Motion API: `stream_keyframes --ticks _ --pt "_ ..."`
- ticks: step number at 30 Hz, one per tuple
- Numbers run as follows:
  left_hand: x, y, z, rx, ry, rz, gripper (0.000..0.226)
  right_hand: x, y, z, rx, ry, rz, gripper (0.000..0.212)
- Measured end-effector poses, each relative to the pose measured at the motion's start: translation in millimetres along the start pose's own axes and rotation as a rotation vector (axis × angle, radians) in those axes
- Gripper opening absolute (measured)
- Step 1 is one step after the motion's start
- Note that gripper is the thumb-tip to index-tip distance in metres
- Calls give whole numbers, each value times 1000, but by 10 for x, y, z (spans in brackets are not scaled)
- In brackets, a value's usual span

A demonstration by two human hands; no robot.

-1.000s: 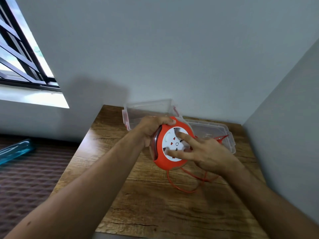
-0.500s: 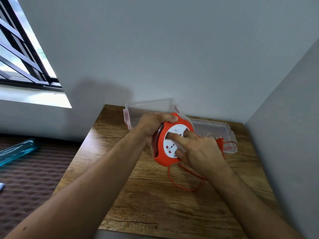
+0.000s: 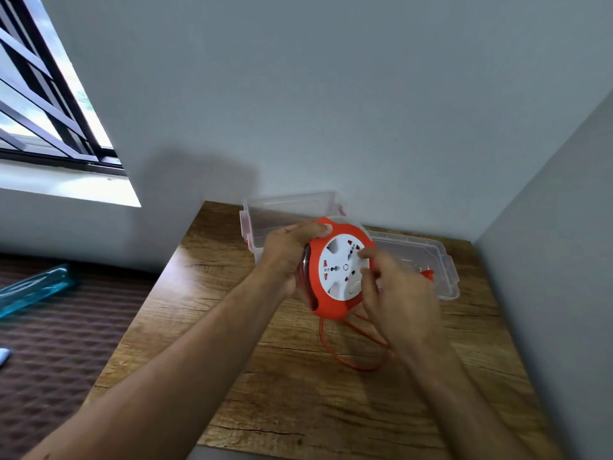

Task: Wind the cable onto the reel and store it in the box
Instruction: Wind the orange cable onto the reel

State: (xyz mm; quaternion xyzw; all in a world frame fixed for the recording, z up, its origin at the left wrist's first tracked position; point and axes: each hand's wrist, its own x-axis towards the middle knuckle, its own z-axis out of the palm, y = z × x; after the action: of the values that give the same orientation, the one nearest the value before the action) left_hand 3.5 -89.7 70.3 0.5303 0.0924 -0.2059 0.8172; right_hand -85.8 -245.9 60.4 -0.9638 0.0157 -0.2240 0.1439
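An orange cable reel (image 3: pixel 326 308) with a white socket face is held upright above the wooden table (image 3: pixel 298 410). My left hand (image 3: pixel 288 257) grips its left rim and back. My right hand (image 3: pixel 398 293) has its fingers pressed on the right side of the white face. A loose loop of orange cable (image 3: pixel 345 358) hangs from the reel onto the table, and the orange plug (image 3: pixel 428 274) shows past my right hand. The clear plastic box (image 3: pixel 282 210) stands open behind the reel.
The box's clear lid (image 3: pixel 431 260) lies flat to the right of the box, against the corner walls. A window is at upper left. Left of the table lies a brown quilted surface (image 3: pixel 59 343) with a blue transparent object (image 3: pixel 33 287).
The white face has turned under my right hand's fingers, which shifted to its right side. The cable loop on the table has shrunk a little. My left hand keeps its grip.
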Motion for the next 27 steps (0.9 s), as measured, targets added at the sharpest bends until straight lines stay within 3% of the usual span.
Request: stream_keyframes --ticks 2,3,6,10,14,18,23,27 --pt "0 38 -10 18 -26 -28 41 6 85 -35 -158 -108 -358 56" --pt "3 63 -17 21 -48 -53 42 22 120 -46 -217 -186 -449 61" --pt "44 174 -44 99 -114 -131 46 91 216 -54 -328 -353 -549 66" --pt "116 271 -107 280 -223 -225 38 191 278 -84 -330 -410 -744 62" --pt "162 286 -106 404 -281 -277 21 338 304 -177 -334 -448 -923 73" --pt "184 268 -100 358 -281 -286 25 359 176 -201 -403 -440 -905 64" --pt "241 249 -159 323 -239 -243 42 227 36 -87 -466 -444 -701 56" --pt "250 211 -191 309 -207 -208 31 203 17 -37 -518 -450 -718 55"
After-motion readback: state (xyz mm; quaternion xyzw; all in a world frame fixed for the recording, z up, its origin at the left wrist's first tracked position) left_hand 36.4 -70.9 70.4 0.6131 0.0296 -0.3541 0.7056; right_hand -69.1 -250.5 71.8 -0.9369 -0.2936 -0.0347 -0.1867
